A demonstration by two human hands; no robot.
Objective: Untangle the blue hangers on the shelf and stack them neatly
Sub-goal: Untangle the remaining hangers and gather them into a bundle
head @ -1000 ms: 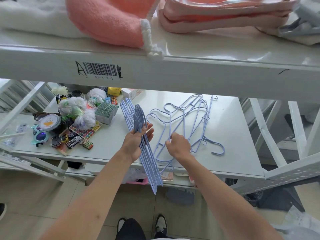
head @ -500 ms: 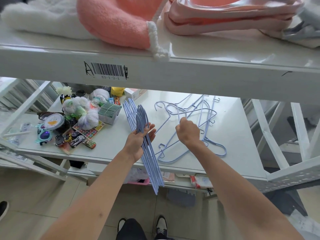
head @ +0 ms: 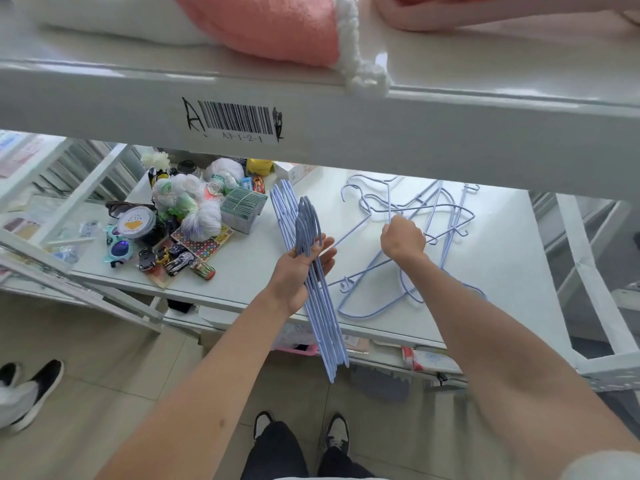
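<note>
My left hand [head: 294,271] held the aligned bundle of blue hangers [head: 322,306] on edge over the shelf [head: 502,289] front. My right hand [head: 403,239] had its grip clenched around a wire of the tangled hangers [head: 433,216] lying on the shelf.

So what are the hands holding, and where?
The left hand holds the stacked hangers around their middle, below the hooks. The right hand grips one tangled hanger by its wire, lifted from the pile.
</note>
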